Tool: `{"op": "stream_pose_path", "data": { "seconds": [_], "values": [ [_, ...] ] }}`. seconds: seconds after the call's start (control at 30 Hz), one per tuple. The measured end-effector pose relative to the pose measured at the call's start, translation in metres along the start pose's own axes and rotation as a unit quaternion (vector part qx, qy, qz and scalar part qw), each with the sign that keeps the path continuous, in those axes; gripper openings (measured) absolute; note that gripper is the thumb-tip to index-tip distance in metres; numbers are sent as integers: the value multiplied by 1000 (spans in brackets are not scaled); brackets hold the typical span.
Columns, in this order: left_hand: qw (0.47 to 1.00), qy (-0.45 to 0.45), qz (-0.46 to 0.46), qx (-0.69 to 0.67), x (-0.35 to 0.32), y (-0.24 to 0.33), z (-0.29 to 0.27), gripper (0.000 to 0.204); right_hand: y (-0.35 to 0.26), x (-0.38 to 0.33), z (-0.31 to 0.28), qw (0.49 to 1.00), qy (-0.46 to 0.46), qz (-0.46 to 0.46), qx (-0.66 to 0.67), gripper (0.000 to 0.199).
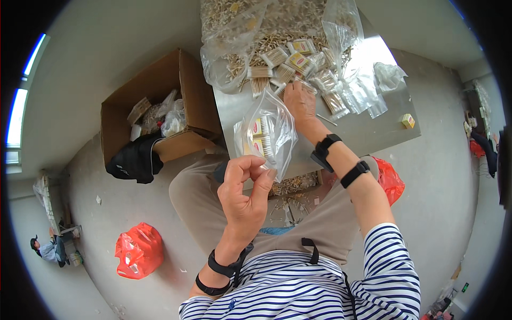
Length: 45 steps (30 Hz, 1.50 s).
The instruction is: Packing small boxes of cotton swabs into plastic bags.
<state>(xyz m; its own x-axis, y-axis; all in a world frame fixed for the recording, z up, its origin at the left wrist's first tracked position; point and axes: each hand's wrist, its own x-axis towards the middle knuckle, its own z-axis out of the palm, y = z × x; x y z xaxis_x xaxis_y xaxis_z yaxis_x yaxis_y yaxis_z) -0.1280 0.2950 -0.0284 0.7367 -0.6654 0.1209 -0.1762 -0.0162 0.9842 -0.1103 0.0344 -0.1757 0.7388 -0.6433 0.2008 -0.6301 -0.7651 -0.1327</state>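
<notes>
Over the near edge of the metal table (373, 130), the left hand (244, 198) pinches the rim of a clear bag (286, 136) between thumb and fingers; labelled packs of cotton swabs (258, 128) lie inside it; the right hand (301, 104) is just beyond, fingers down at a pile of swab bundles (274, 57), and whether they grip one I cannot tell; a cardboard box (198, 96) stands left of the table.

Bag (286, 130), clear plastic, glossy and crinkled; table (354, 132), smooth metal with a bright sheen. Cotton swabs (275, 57), wood-like, matt; box (197, 101), matt cardboard; red sack (140, 252), shiny thin plastic; trousers (194, 197), matt cloth.
</notes>
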Motion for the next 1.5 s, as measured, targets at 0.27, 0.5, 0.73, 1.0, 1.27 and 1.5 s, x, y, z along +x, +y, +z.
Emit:
{"op": "stream_pose_path", "data": {
  "seconds": [0.27,0.5,0.73,1.0,1.27,1.5],
  "values": [
    [1000,3,-7,-19,0,-4,1,21,56,-78,-76,865,-68,86,489,54],
    [1000,1,9,-16,-3,-4,3,20,70,-113,-107,489,-98,150,854,65],
    [999,5,35,-13,-5,-8,4,20,57,-111,-133,332,-122,101,930,61],
    [998,32,33,-39,-4,-8,5,22,45,-114,-148,387,-133,113,905,72],
    [998,20,32,-49,-6,-7,4,22,33,-114,-190,382,-257,133,878,52],
    [997,36,38,-59,-4,-8,3,20,3,-100,-227,683,-243,133,676,58]
  ]
}}
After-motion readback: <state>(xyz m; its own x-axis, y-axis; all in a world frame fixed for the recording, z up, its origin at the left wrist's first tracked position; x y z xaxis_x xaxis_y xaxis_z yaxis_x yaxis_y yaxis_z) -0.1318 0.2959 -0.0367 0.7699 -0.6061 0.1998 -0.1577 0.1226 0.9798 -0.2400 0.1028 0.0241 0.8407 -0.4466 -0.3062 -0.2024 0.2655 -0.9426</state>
